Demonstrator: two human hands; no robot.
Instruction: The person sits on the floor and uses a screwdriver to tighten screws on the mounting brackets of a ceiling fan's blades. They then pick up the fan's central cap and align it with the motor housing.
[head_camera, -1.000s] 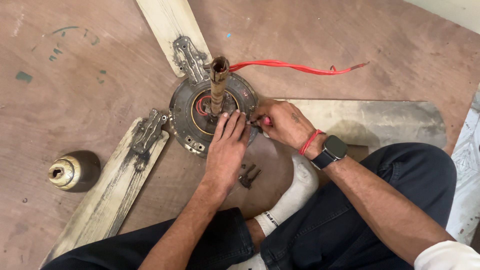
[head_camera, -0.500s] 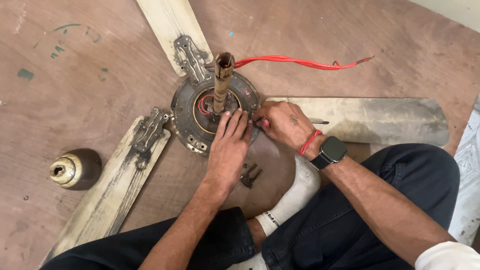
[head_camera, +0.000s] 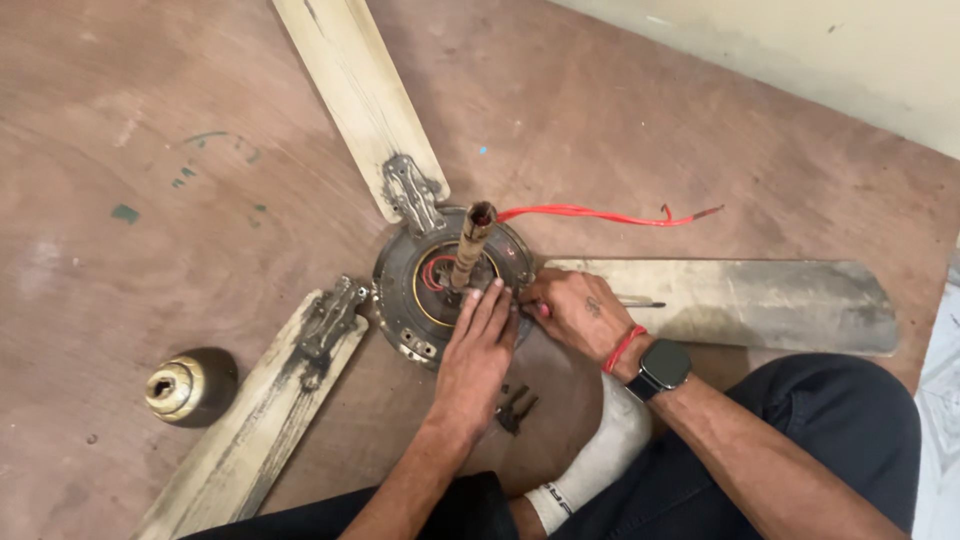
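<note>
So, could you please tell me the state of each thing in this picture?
Ceiling fan motor: flat on the floor, housing open, windings showing.
Down rod: upright, slightly tilted.
Red wire: loose, trailing out across the floor.
Left hand: flat on the motor.
Right hand: closed on a screwdriver.
Brass cup: apart, on its side.

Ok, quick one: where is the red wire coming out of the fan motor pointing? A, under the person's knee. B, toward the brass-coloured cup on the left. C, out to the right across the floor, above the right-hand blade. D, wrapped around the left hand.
C: the red wire leaves the motor by the rusty shaft and runs right over the bare floor, above the blade, with nothing touching its far end.
</note>
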